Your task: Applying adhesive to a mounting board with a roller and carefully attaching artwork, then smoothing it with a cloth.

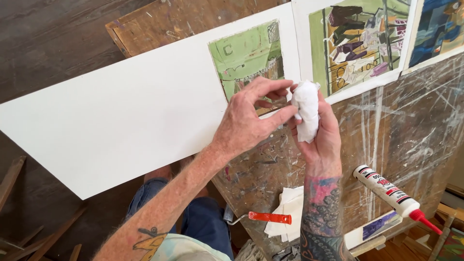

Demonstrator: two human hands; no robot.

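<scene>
Right now the right hand (321, 137) grips a crumpled white paper towel wad (306, 110), fingers curled tight round its lower half, top of the wad sticking up past them. The left hand (249, 118) comes in from the left w/ fingers (282, 115) narrow, thumb & forefinger pinching at the wad's left edge, other fingers arched above. Both hands are over the paint-scarred counter (401, 145), just at the lower edge of a long white board (111, 116) that lies diagonally across it.

On the board's right end sits a green painting (246, 55), directly behind the left hand's fingers. Next to it, a 2nd sheet w/ a green, purple & ochre painting (357, 41); a blue one (440, 29) at the far right corner.

Lower on the counter: folded white paper towels (290, 212) beside the right forearm, an orange-handled tool (268, 217) touching their left edge, blade end not clear. A white glue tube w/ red nozzle (394, 195) lies to the right, well apart from the hands. Person's blue jeans (203, 217) show below.
</scene>
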